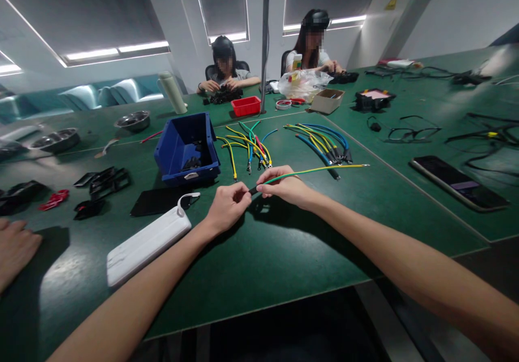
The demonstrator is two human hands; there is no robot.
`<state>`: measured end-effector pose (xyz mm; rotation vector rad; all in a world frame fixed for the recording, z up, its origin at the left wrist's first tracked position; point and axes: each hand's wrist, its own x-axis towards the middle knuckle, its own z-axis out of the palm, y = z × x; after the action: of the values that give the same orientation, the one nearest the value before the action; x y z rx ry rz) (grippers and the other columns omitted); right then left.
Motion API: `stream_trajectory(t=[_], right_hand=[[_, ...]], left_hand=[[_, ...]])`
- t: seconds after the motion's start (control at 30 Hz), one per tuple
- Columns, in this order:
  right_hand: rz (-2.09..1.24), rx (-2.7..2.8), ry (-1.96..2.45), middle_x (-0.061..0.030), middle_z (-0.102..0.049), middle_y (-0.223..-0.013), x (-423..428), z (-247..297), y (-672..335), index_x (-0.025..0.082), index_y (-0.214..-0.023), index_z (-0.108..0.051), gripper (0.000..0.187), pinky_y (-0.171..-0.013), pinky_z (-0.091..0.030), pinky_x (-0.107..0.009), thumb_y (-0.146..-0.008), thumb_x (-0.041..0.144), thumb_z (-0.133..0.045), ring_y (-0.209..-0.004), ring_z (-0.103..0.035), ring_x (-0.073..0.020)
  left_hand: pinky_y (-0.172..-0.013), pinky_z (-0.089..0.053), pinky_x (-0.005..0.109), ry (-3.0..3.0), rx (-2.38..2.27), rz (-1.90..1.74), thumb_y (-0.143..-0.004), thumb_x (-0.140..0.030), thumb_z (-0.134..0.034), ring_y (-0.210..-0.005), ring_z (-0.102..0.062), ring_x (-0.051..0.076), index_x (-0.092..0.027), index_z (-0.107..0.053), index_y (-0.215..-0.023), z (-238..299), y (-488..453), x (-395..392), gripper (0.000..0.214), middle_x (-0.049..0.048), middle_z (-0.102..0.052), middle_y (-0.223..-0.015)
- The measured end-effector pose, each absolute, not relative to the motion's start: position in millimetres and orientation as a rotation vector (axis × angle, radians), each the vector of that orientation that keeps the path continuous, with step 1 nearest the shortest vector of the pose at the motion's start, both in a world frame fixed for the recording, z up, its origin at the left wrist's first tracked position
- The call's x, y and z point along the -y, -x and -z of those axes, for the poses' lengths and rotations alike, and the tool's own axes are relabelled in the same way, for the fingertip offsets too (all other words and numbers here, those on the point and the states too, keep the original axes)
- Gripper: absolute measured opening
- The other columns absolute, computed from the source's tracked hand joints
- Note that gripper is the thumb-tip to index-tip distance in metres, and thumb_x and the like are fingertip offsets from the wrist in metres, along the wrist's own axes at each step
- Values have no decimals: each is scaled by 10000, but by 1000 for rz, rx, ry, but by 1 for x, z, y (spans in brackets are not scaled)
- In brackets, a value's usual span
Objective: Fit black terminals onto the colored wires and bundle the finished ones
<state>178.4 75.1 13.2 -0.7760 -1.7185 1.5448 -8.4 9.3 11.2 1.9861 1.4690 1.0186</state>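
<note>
A green-and-yellow wire (320,169) runs through the fingers of my right hand (288,188), which is closed on it. Its bare-looking tip points off to the right. At the wire's other end, a short black sleeve (253,190) shows between my two hands. My left hand (229,206) pinches that sleeve's outer end, and its fingertips hide the very end. Just beyond my hands lie a loose bunch of yellow, green and blue wires (239,145) and, to the right, a second bunch with black sleeves (324,141).
A blue bin (186,148) with small black parts stands left of the wires. Closer in are a white power bank (148,248) and a dark flat phone-like slab (156,202). A phone (458,182) lies at right. Another person's hand (18,251) rests at far left; two people sit opposite.
</note>
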Motion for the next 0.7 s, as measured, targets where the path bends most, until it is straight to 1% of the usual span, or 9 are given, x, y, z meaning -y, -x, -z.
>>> stream_trajectory(t=[0.1, 0.23, 0.4, 0.57, 0.7], right_hand=[[-1531, 1728, 770, -15, -641, -605, -76, -12, -179, 133, -802, -688, 268, -531, -479, -228, -683, 360, -767, -546, -605, -121], [-1509, 1734, 767, -17, -638, -607, -76, -13, -180, 129, -804, -688, 269, -533, -477, -235, -685, 358, -765, -543, -598, -118], [-1502, 1698, 794, -10, -632, -607, -75, -17, -180, 132, -782, -680, 257, -536, -472, -240, -670, 343, -773, -533, -582, -110], [-1516, 1655, 804, -6, -624, -598, -74, -21, -179, 128, -771, -670, 280, -532, -467, -242, -644, 348, -788, -529, -576, -109], [-1539, 1631, 786, 0, -620, -597, -74, -21, -179, 122, -772, -669, 273, -536, -463, -239, -640, 329, -790, -524, -568, -101]], left_hand=[[-528, -316, 220, -2039, -1513, -1025, -816, -249, -516, -493, -426, 89, -163, -567, -646, -12, 7, -8, 197, -43, -483, -526], [-545, -320, 225, -2103, -1537, -1013, -823, -231, -499, -518, -448, 97, -163, -611, -717, -11, 7, -8, 168, -33, -512, -560], [-544, -318, 221, -2133, -1531, -998, -800, -199, -514, -521, -450, 98, -170, -607, -781, -11, 6, -7, 99, -38, -506, -569], [-535, -307, 216, -2135, -1530, -1000, -825, -238, -532, -512, -438, 92, -170, -611, -805, -10, 5, -7, 106, -45, -490, -560], [-538, -297, 214, -2161, -1555, -991, -845, -259, -548, -512, -430, 85, -165, -638, -859, -9, 6, -7, 130, -48, -497, -567]])
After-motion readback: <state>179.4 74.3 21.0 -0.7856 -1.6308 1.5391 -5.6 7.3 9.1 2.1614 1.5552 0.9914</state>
